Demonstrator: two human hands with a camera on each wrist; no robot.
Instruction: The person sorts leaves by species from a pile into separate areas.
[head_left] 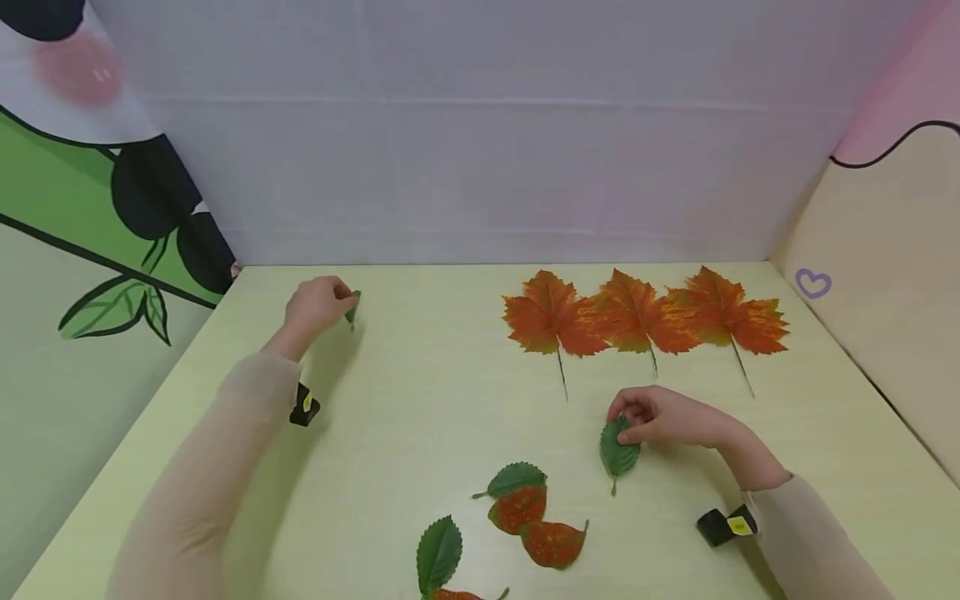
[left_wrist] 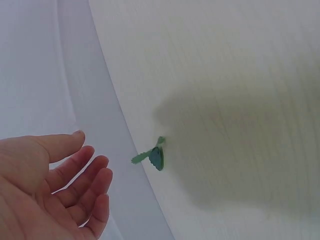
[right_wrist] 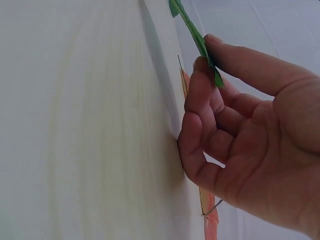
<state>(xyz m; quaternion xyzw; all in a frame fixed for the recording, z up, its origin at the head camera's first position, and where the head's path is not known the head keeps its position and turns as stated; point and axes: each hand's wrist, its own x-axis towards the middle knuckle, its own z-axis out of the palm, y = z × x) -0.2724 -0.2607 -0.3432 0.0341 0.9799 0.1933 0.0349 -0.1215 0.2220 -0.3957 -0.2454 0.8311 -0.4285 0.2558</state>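
Observation:
My left hand (head_left: 318,304) is over the far left of the table, its fingers loosely bent. A small green leaf (left_wrist: 156,157) shows beyond the fingertips in the left wrist view, with a gap between. In the head view that leaf overlaps the fingertips, seen nearly edge-on. At right, my right hand (head_left: 671,419) pinches a toothed green leaf (head_left: 619,450) between thumb and fingers, stem pointing down towards me. The right wrist view shows this leaf (right_wrist: 197,40) edge-on, raised off the tabletop. Nearest to it are three orange maple leaves (head_left: 553,312), side by side with their stems towards me.
Near the front middle of the table (head_left: 420,400) lie a green leaf (head_left: 517,477) and red leaves (head_left: 555,543), partly overlapping. Another green leaf (head_left: 440,552) touches a red leaf (head_left: 457,595) cut off by the frame. A pale wall (head_left: 480,175) stands behind the table.

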